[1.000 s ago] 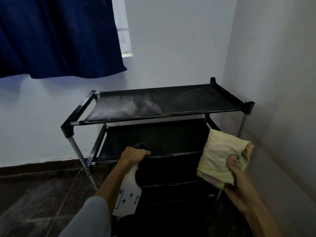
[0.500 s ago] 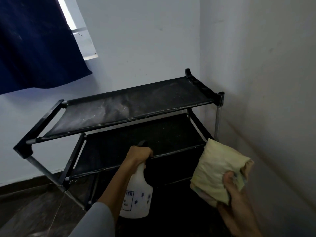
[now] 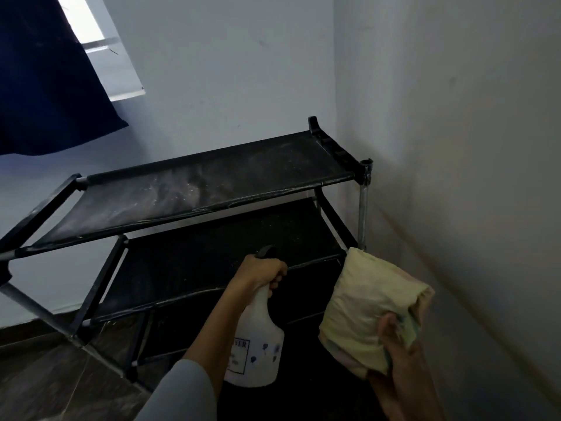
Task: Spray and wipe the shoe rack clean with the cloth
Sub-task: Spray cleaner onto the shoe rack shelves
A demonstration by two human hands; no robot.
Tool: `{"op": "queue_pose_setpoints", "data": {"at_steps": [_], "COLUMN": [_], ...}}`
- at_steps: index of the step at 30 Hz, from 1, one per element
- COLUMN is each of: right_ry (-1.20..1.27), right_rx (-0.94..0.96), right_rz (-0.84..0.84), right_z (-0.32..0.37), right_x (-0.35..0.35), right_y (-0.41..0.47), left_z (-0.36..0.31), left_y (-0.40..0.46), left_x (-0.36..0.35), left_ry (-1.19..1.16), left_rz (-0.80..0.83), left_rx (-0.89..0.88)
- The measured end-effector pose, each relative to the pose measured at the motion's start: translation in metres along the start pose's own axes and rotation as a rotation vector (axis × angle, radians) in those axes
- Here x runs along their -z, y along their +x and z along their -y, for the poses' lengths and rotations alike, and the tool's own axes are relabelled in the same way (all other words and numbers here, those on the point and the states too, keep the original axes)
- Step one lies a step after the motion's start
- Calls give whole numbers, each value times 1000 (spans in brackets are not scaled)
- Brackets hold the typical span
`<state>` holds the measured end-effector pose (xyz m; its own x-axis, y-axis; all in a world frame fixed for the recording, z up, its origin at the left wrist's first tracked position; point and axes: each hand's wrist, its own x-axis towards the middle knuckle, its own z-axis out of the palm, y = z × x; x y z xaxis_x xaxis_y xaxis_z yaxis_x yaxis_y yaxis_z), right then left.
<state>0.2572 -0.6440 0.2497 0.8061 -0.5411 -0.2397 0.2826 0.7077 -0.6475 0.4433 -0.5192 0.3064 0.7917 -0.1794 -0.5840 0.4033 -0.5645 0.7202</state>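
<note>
view swung left since a second ago | your left hand [image 3: 259, 273] grips spray bottle [image 3: 258, 344], right hand [image 3: 400, 344] clutches cloth [image 3: 368, 308] | dusty shoe rack [image 3: 194, 189] ahead unwiped

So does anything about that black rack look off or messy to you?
Yes. The top shelf of the shoe rack is coated in whitish dust or powder, thickest left of its middle, and its fabric sags. Nothing looks spilled or broken.

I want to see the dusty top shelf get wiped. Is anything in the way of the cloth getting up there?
Nothing visible. The right hand holds the cloth below the dusty top shelf, with only open air between them.
</note>
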Motion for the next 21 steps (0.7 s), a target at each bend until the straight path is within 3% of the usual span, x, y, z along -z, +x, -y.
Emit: {"op": "queue_pose_setpoints", "data": {"at_steps": [11, 19, 21], "right_ry": [-12, -106, -84], "right_rx": [44, 13, -89], "right_rz": [-32, 4, 41], "right_z": [4, -13, -21], "right_x": [3, -1, -2], "right_y": [0, 0, -1], "left_z": [4, 39, 56], "left_y": [0, -18, -24], "left_x": [8, 59, 74], "left_ry": [-63, -86, -68], "left_rz": [-17, -170, -169], "left_rx": [-32, -264, -264]}}
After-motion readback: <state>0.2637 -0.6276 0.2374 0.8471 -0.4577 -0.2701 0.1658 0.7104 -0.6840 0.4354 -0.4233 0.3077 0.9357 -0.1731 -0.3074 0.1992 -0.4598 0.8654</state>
